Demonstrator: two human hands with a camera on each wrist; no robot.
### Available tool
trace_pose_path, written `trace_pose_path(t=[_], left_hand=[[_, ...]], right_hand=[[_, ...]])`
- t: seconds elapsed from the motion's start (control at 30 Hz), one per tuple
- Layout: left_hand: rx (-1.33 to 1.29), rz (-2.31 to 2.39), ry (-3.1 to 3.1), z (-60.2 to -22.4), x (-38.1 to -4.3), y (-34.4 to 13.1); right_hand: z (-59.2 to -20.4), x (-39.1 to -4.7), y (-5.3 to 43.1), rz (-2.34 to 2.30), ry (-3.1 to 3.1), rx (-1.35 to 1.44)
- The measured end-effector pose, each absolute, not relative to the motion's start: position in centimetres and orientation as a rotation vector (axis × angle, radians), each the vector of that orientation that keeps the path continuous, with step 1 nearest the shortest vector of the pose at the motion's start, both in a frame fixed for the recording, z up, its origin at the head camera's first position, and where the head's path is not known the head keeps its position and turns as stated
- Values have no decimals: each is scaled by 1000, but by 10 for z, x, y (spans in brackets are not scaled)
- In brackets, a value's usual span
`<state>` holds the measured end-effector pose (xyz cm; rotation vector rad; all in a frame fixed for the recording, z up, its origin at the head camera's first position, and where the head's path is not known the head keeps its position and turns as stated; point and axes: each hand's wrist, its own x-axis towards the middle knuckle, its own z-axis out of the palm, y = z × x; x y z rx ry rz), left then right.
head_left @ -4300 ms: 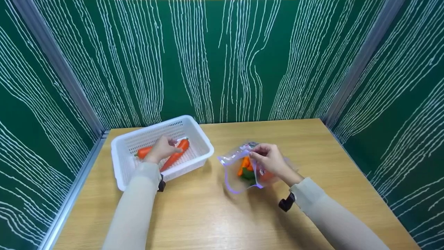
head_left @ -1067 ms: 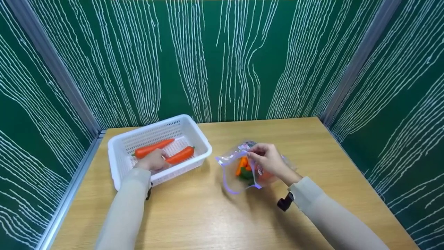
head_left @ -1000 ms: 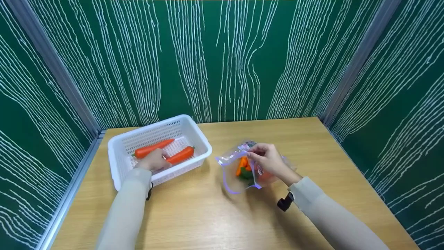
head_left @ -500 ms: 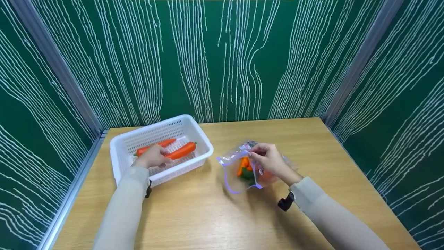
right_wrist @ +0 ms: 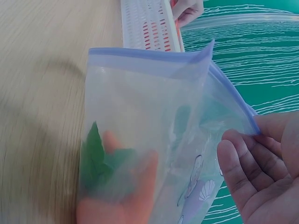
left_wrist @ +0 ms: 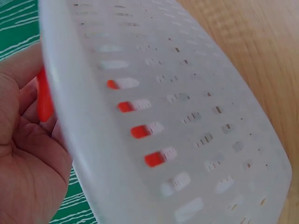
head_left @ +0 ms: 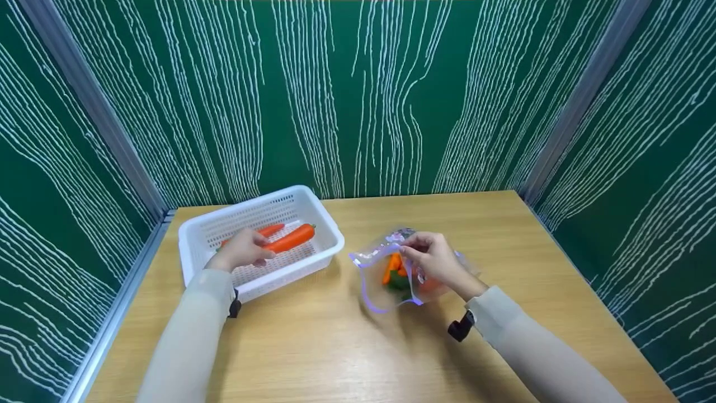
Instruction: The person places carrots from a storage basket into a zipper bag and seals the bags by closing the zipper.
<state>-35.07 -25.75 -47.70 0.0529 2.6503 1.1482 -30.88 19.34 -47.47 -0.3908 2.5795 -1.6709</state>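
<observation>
In the head view my left hand (head_left: 241,250) is inside the white slotted basket (head_left: 285,281), gripping a smooth orange carrot (head_left: 295,239) by its near end. Its far end with a small green stub points right, tilted up off the floor. A second carrot (head_left: 272,229) lies behind, partly covered by that hand. The left wrist view shows the palm (left_wrist: 28,149) beyond the basket wall. My right hand (head_left: 433,254) pinches the purple-edged mouth of a clear zip bag (right_wrist: 135,88), which gapes open. Inside it are orange pieces (head_left: 394,266) and a green leafy piece (right_wrist: 96,161).
A wooden table (head_left: 335,358) carries both basket and bag, which stand apart with bare wood between them. Green panels (head_left: 380,101) with white wavy lines rise behind and at both sides. Grey metal posts (head_left: 582,106) mark the corners.
My left hand moved from the carrot's middle to its near end, then lifted it slightly from the basket floor. The right hand stays at the bag's mouth.
</observation>
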Motion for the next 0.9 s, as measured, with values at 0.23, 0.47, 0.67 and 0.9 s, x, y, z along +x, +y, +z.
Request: trace_pose_path(t=[0.23,0.47,0.67,0.9], left_hand=[[82,1188,2659,-471,-346,-260],[100,1214,2683,-468,-343,-255],[107,1231,2689,-463,-338,-253],[137,1233,2707,-457,-329,-247]], right_hand=[[-475,-309,196,-1669,2562,-386],[-472,-310,197,-1656,2555,-317],[-472,-309,197,-1653,2555,-298],[-473,-311,198,-1682,2555,-346]])
